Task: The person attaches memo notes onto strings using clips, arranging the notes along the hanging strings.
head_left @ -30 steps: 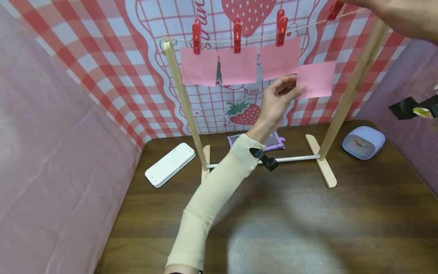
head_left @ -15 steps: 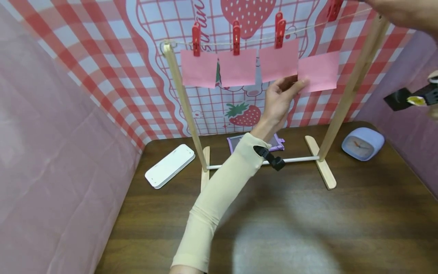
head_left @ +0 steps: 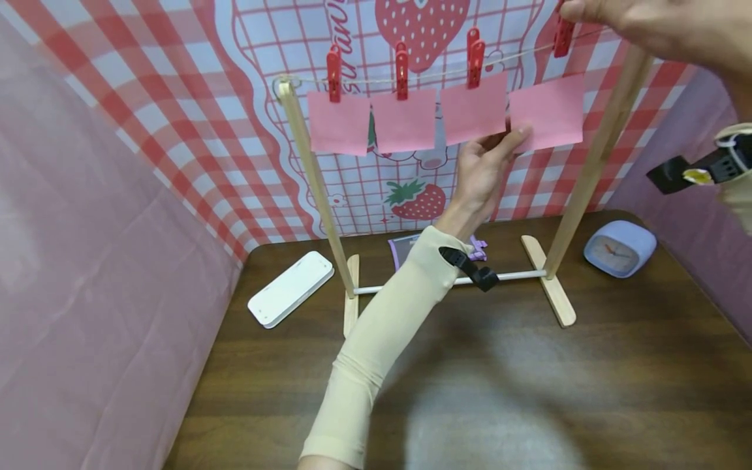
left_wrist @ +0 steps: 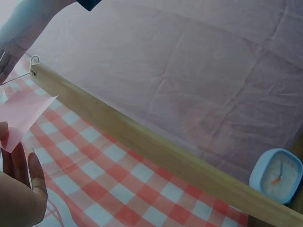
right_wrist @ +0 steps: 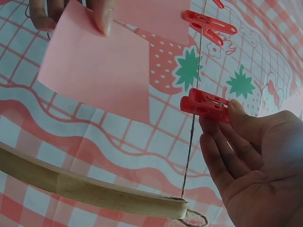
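Note:
My left hand (head_left: 478,173) pinches a pink square of paper (head_left: 549,111) by its lower left corner, just below the string (head_left: 523,57). In the right wrist view the paper's upper edge is apart from the string. At the upper right, my right hand (head_left: 675,29) pinches the handle end of a red clothespin (right_wrist: 206,104), which sits on the string. Whether its tips are parted is hard to tell. To the left, a row of similar pink papers (head_left: 472,111) hangs from the string, each under its own red clothespin (head_left: 402,72).
Wooden posts (head_left: 314,176) hold the string, joined low down by a white bar (head_left: 517,276). On the brown table stand a white case (head_left: 292,289) at left and a blue clock (head_left: 619,249) at right. Behind my left arm lies a purple-edged pouch (head_left: 402,248).
My left hand has raised the pink paper closer to the string and turned it slightly. My right hand has shifted a little left with the clothespin. The hanging papers stay in place.

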The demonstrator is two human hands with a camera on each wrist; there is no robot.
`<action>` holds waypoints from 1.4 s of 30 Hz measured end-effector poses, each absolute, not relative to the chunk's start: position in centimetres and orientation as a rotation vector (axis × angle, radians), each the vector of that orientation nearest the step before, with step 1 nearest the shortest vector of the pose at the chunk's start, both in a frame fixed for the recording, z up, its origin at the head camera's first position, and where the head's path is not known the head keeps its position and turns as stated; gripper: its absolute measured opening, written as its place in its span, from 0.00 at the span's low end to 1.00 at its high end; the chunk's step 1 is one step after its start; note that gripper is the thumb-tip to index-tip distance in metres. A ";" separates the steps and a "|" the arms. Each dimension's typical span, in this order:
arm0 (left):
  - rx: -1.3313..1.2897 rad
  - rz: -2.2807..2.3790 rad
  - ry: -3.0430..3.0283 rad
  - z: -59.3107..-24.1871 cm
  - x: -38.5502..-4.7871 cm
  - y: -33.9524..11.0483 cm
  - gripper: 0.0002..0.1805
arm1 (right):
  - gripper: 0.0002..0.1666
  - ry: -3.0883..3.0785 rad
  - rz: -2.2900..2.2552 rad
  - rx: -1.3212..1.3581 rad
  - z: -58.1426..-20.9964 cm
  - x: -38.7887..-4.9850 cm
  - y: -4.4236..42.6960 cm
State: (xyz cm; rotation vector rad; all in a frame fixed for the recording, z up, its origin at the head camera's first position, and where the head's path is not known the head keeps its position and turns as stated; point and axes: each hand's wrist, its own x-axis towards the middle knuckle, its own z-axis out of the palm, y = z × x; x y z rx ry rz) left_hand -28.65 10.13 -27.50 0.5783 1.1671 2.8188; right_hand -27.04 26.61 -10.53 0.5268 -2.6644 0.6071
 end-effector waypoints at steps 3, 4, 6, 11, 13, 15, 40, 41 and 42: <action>0.577 2.842 1.090 -27.2 -28.7 10.3 0.11 | 0.25 -2.631 0.586 0.603 -10.5 -27.1 26.2; 0.573 2.844 1.079 -27.2 -28.7 10.4 0.12 | 0.24 -2.614 0.581 0.618 -10.5 -27.0 26.1; 0.563 2.851 1.053 -27.0 -28.7 10.5 0.16 | 0.21 -2.575 0.578 0.602 -10.5 -26.9 26.0; 0.617 2.856 1.019 -26.8 -28.9 10.6 0.20 | 0.23 -2.585 0.624 0.524 -10.8 -26.5 26.1; 0.677 2.863 1.003 -26.7 -29.0 10.6 0.20 | 0.25 -2.607 0.634 0.548 -11.0 -26.5 26.3; 0.747 2.863 0.998 -26.8 -29.2 10.6 0.17 | 0.25 -2.608 0.610 0.597 -11.2 -26.7 26.4; 0.770 2.849 0.952 -26.2 -28.9 10.1 0.23 | 0.23 -2.509 0.669 0.676 -11.7 -26.4 25.7; 0.768 2.853 0.950 -26.2 -28.9 10.1 0.22 | 0.23 -2.503 0.668 0.684 -11.7 -26.4 25.7; 0.756 2.858 0.939 -26.2 -28.9 10.1 0.22 | 0.23 -2.500 0.673 0.690 -11.7 -26.4 25.8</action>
